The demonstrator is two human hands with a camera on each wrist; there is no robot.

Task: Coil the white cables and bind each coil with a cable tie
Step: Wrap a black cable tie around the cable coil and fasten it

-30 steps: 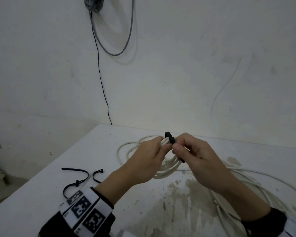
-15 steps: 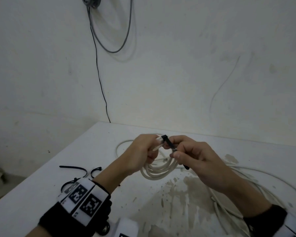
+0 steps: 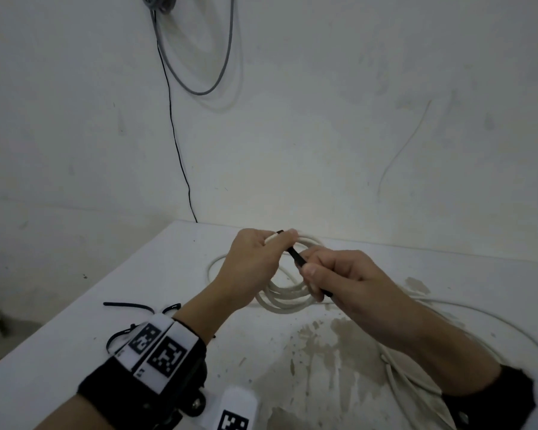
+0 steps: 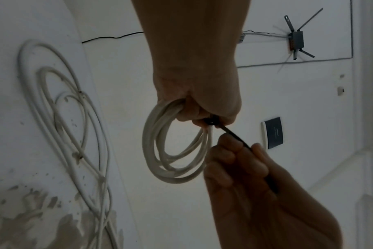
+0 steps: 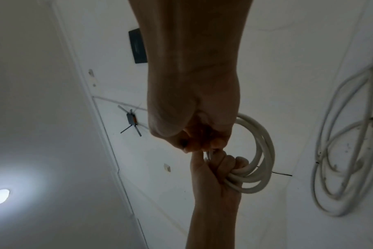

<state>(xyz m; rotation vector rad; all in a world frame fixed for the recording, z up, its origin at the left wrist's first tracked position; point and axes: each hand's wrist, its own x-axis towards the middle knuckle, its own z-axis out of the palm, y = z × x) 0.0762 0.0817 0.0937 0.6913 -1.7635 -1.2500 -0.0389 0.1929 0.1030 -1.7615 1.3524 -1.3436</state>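
Head view: the left hand is closed around the top of a small coil of white cable, lifted clear of the table. A black tie circles the gathered turns at the left fingertips, and its tail runs down and right into the right hand, which pinches it between thumb and curled fingers; the tail's end sticks out below that hand.

Left wrist view: the coil hangs as several stacked loops from the left hand. The tie has its head pressed against the fingers, and its strap stretches taut to the right hand just beside the coil.

Right wrist view: the right hand forms a fist meeting the left hand, whose fingers wrap the coil. The tie itself is hidden here.

On the table, loose cable lies in wide uncoiled loops to the right of the hands and behind them. Spare ties lie near the table's left edge, well apart from the coil. A grey cable loops on the wall above.
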